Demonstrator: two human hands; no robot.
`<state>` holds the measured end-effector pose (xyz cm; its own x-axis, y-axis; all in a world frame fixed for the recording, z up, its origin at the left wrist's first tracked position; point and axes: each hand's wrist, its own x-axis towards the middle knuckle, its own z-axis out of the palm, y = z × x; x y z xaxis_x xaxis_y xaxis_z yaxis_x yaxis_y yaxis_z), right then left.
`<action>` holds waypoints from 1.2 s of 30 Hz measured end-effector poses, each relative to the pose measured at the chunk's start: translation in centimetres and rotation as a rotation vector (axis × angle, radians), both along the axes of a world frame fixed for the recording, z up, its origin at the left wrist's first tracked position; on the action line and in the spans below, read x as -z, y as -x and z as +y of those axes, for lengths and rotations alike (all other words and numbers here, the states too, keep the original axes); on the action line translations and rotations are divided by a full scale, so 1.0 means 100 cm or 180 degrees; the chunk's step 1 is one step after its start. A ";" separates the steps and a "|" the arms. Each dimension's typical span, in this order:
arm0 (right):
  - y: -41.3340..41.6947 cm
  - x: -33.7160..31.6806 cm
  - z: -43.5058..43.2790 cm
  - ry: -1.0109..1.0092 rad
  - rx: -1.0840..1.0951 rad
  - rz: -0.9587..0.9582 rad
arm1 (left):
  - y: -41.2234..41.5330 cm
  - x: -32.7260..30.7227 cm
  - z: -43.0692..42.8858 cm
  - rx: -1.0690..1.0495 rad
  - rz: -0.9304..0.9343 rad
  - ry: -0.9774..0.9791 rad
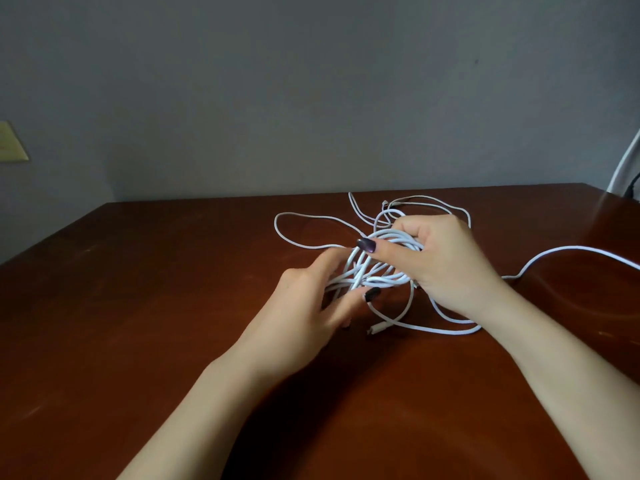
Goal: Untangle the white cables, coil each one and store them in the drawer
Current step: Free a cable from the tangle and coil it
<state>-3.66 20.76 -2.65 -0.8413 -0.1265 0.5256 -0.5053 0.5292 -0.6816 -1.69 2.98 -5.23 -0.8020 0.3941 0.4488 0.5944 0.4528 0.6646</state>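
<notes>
Head view: two bare forearms reach forward over a table, both hands at one tangle of cable.
Right hand (446,268): fingers curled round a bunch of looped strands, thumb laid across the top of the bunch; it grips the bunch and holds it raised off the surface.
Left hand (304,313): fingers stretched forward into the left side of the tangle, thumb below the strands and forefinger above them. The fingers are blurred, so whether they pinch a strand cannot be told.
Nails: dark polish shows on both thumbs.
White cables (377,271): knotted together between the two hands, right of the table's middle; several strands cross one another, and how many separate cables there are cannot be told.
Loose loop (287,223): runs out of the tangle to the left and lies flat on the surface.
Far strands (429,202): thin loops lie behind the right hand, near the back edge.
Long strand (571,249): curves from under the right wrist to the right edge of the picture.
Plug (372,330): a small connector end lies on the surface just below the tangle, between the wrists.
Table (138,306): dark reddish-brown wood, glossy, with faint scuffs at the left.
Wall (311,81): plain grey, behind the table.
Wall plate (12,142): pale yellow, at the left edge of the picture.
</notes>
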 end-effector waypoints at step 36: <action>-0.015 0.014 -0.021 -0.2097 0.0729 0.0537 | 0.008 0.000 0.001 -0.0735 -0.1175 -0.2035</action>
<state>-2.17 18.70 -4.09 -0.7987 -0.2923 0.5260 -0.4027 0.9092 -0.1063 -2.45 3.05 -5.26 -0.9743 -0.0472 0.2204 0.2207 -0.0001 0.9753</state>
